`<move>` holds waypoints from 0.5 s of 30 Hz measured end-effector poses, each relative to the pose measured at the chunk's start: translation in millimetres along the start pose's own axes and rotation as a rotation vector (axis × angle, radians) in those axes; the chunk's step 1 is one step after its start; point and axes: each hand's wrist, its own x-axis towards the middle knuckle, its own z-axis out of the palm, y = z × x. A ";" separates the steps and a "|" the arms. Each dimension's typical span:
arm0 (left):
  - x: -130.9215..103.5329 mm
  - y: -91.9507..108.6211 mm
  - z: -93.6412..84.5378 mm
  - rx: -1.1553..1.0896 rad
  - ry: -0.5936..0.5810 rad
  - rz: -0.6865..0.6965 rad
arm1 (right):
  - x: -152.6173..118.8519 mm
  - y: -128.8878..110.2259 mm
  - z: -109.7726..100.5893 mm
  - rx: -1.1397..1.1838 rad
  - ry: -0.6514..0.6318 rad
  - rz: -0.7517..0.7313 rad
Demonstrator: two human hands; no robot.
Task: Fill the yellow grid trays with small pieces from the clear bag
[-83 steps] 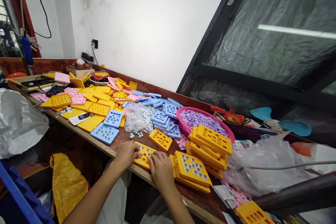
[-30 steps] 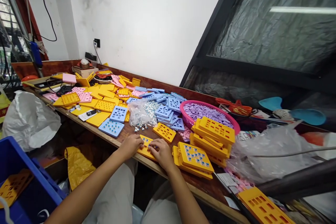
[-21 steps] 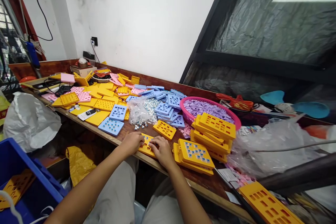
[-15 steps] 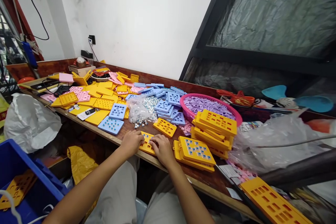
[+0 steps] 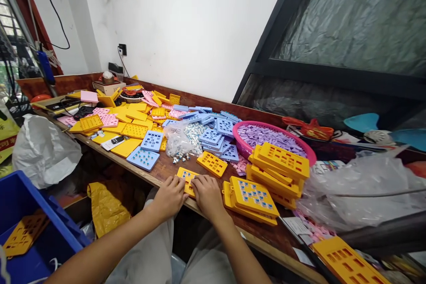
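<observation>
A yellow slotted board (image 5: 186, 175) with small blue-and-white pieces in some slots lies at the table's front edge. On its left front corner rests my left hand (image 5: 170, 196), fingers curled together; whether they hold a piece is hidden. My right hand (image 5: 207, 191) reaches over the board's right side, fingertips bent down on it, any piece there too small to make out. Just behind lies another yellow board (image 5: 212, 163). Small white-and-blue pieces (image 5: 181, 157) spill from a clear plastic bag (image 5: 178, 140). To the right, a filled yellow board (image 5: 254, 194) tops a short stack.
Blue boards (image 5: 143, 158) and many yellow boards (image 5: 133, 131) cover the table's left. A pink basket (image 5: 311, 153) of purple pieces stands behind a taller yellow stack (image 5: 282, 159). Plastic bags (image 5: 376, 186) lie right; a blue bin (image 5: 36, 195) stands lower left.
The view has shifted slightly, moving the table items right in the picture. My left hand has moved toward the board's front edge, and my right hand lies closer to it.
</observation>
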 end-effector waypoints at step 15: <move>56.1 -92.8 25.3 -0.279 0.108 -0.366 | 15.9 -16.0 -14.4 -0.195 -0.179 -0.133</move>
